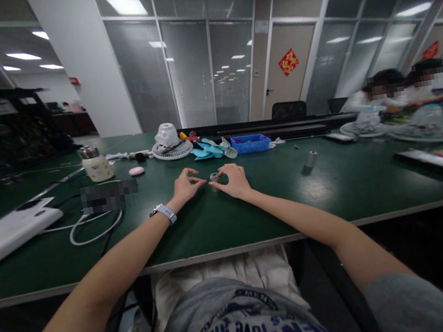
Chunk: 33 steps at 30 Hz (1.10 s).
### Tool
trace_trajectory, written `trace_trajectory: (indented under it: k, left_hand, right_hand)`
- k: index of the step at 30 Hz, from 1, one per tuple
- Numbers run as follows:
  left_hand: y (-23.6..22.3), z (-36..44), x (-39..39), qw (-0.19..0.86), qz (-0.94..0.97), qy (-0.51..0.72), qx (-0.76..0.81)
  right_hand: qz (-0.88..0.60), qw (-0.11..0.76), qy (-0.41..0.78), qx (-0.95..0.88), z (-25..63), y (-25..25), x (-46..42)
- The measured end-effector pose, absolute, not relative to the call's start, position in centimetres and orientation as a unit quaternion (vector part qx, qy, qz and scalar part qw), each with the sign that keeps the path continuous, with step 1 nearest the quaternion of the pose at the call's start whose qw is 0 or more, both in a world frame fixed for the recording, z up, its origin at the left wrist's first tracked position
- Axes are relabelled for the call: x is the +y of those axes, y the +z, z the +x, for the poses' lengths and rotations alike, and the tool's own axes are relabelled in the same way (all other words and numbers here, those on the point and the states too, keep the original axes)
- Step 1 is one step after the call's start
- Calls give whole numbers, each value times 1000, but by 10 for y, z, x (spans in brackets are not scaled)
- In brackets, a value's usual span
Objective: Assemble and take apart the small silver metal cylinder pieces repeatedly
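My right hand (233,181) has its thumb and fingers closed round a small silvery metal cylinder (214,177) with a ringed top, standing on the green table (214,224). The cylinder's right side is hidden by the fingers. Just left of it, my left hand (186,188) is open, its thumb and forefinger apart and the thumb tip close to the cylinder. A watch with a pale strap (165,214) is on my left wrist. Farther right, a similar metal cylinder (311,159) stands upright on the table.
Behind my hands lie a white fan (167,138), light-blue blades (208,149) and a blue basket (250,143). A flask (95,165), a white cable (72,236) and a long white device (13,239) occupy the left. Two people work at the far right among parts.
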<state>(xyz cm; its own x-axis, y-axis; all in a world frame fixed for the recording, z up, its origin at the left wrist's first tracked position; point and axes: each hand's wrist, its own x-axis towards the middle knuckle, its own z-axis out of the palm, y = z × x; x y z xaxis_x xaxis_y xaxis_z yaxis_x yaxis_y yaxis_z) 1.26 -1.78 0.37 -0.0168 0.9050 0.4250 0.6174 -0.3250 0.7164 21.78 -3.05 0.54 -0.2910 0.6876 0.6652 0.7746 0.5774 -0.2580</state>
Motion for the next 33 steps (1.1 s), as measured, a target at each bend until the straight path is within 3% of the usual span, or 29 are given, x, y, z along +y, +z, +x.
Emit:
trace_trajectory:
  k: [8, 16, 26, 33]
  left_hand:
    - [6, 13, -21, 175, 670, 416, 589]
    - [4, 12, -18, 171, 661, 459, 569]
    - [5, 14, -16, 167, 633, 464, 597]
    - [6, 15, -16, 177, 627, 465, 600]
  right_hand:
    - [-480, 373, -131, -783, 240, 22, -23]
    - [-686, 374, -266, -564, 382, 37, 16]
    - [-818, 294, -212, -447, 449, 2, 35]
    - [-797, 332, -221, -454, 413, 22, 23]
